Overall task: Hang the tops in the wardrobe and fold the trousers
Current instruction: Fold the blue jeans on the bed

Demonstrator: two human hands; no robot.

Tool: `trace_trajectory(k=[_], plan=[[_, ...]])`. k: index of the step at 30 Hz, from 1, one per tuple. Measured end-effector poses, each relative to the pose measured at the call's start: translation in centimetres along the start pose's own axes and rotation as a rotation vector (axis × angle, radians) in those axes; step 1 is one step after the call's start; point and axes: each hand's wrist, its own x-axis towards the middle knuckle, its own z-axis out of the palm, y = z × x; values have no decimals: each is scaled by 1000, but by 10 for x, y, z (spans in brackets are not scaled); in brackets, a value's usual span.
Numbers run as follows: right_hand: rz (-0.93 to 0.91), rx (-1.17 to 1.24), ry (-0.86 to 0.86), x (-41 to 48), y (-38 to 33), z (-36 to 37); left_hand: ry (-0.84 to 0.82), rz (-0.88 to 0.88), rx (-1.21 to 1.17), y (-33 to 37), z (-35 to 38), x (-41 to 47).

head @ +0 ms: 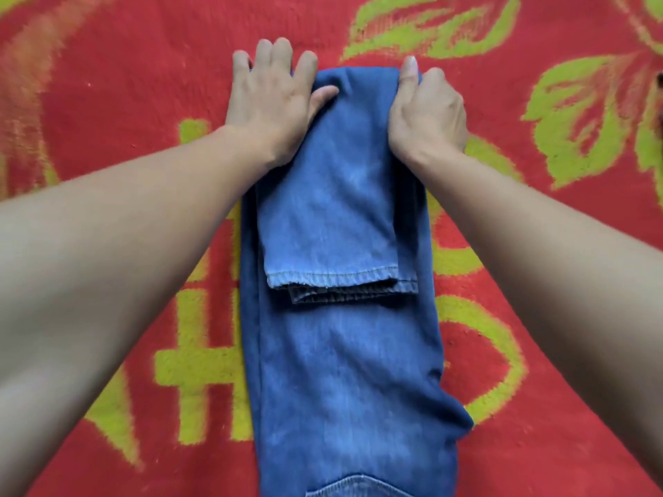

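1 view only: head-worn wide-angle cam, looking forward and steeply down, near top-down onto a red and yellow-green blanket point(107, 84) that fills the frame edge to edge. Close range: both forearms enter from the bottom corners and loom large, left hand point(272, 102) and right hand point(427, 116) sit upper centre. Jeans point(341, 353) run down the middle, cut off by the bottom edge

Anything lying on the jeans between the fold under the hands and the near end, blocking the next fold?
Nothing visible. The left hand and right hand are on the fold; the rest of the jeans lies bare on the blanket.
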Motion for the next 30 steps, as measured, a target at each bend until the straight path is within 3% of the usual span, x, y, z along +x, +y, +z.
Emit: trace_trajectory(k=[4, 11, 18, 24, 30], plan=[[12, 24, -164, 21, -6, -9, -8, 65, -35, -9, 1, 30], [-143, -32, -5, 26, 3, 15, 5, 48, -51, -15, 19, 50], [-153, -211, -191, 38, 1, -22, -297, -28, -162, -15, 0, 63], [-142, 196, -551, 37, 13, -42, -425, 10, -350, -28, -27, 46], [-129, 393, -472, 10, 5, -87, -232, -29, -404, -27, -101, 0]])
